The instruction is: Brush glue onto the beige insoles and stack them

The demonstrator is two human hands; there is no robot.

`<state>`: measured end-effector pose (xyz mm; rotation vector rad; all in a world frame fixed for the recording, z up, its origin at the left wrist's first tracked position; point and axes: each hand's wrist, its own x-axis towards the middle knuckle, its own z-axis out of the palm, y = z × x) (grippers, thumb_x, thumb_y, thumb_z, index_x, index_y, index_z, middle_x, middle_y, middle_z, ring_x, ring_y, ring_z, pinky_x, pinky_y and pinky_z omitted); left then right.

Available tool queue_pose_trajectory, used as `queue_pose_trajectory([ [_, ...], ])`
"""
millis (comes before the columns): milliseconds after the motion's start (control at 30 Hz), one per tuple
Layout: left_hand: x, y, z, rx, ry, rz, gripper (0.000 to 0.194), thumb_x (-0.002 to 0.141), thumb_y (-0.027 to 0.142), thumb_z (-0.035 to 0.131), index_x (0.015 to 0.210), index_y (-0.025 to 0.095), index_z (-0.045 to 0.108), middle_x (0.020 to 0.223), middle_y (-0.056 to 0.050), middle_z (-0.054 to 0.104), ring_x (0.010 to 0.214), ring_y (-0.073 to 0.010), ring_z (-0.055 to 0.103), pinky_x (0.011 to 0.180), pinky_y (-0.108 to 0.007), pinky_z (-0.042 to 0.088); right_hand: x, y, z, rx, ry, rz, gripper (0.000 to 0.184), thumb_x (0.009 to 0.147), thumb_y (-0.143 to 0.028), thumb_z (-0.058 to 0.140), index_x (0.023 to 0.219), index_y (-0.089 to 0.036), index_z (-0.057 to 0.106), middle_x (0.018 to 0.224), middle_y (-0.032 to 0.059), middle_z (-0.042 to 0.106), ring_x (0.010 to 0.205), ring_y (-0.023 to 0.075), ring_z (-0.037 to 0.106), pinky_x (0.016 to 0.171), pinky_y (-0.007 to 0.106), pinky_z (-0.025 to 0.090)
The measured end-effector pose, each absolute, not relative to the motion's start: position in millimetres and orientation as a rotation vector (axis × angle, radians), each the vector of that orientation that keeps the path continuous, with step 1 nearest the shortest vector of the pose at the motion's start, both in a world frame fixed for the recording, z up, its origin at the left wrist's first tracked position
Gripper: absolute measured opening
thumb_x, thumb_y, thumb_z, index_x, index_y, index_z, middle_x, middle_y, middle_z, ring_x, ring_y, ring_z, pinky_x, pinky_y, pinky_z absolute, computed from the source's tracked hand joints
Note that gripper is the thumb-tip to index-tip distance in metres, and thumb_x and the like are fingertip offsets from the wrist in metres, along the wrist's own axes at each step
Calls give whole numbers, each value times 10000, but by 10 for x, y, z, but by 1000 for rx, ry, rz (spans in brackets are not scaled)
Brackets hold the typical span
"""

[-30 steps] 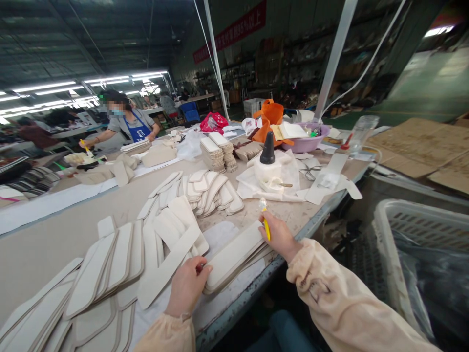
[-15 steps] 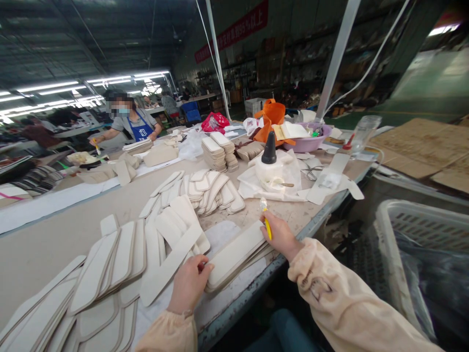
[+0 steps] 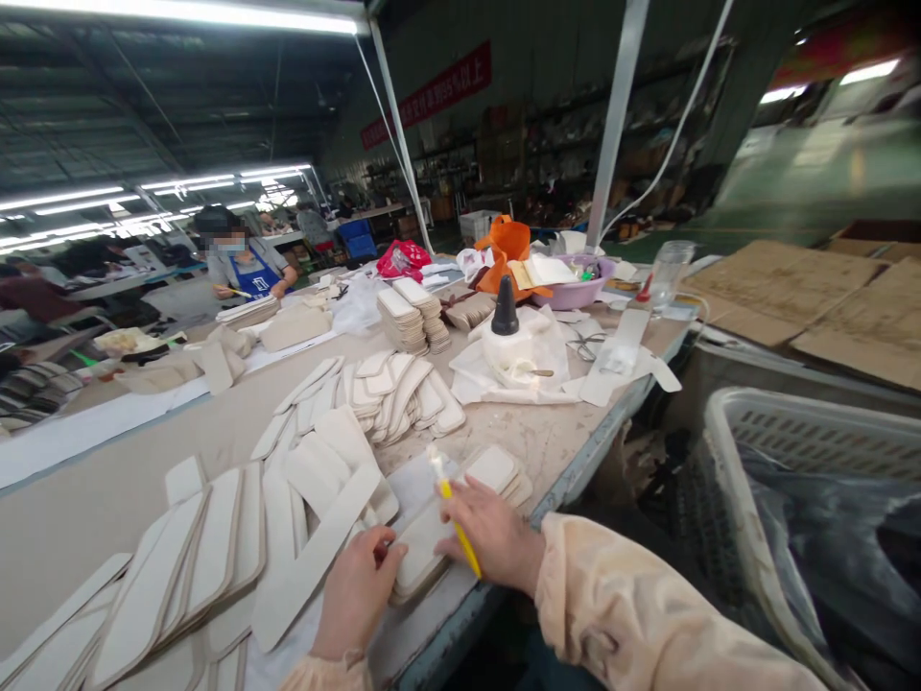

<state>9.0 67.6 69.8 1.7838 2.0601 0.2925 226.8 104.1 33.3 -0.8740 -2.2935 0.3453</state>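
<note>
Overhead tube (image 3: 179, 14) burns white at upper left; distant lamp rows (image 3: 187, 181) flare behind. Ceiling (image 3: 216, 110) and rear shelves (image 3: 576, 125) sink into gloom. Soft, even light spreads over counter (image 3: 165, 432), pale pieces (image 3: 237, 518) casting faint shadows; deep dark below counter's near edge. Green floor (image 3: 813, 206) catches glare at right, smeared. Wide-angle lens stretches sleeve (image 3: 648, 605), leans metal post (image 3: 619, 125). Banner (image 3: 432, 96) lettering soft; pixel blocks mask far worker's head (image 3: 220, 230).
</note>
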Motion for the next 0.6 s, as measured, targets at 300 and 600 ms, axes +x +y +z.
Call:
queue_pose_trajectory([
  [300, 57, 670, 652, 1784, 2044, 329, 199, 845, 340, 492, 928, 210, 617, 846, -38, 675, 795, -206, 622, 759, -327, 441, 2476, 1091, 180, -1070, -2245, 396, 436, 767, -529, 684, 993, -178, 559, 1226, 184, 618, 1268, 299, 489, 1095, 515, 309],
  [600, 72, 639, 631, 1826, 2041, 376, 207, 847, 329, 470, 918, 191, 607, 831, -47, 641, 766, -204, 600, 743, -334, 429, 2916, 1377, 141, -1460, -1818, 450, 175, 881, -301, 546, 995, -223, 439, 1016, 107, 663, 880, 263, 674, 782, 436, 525],
])
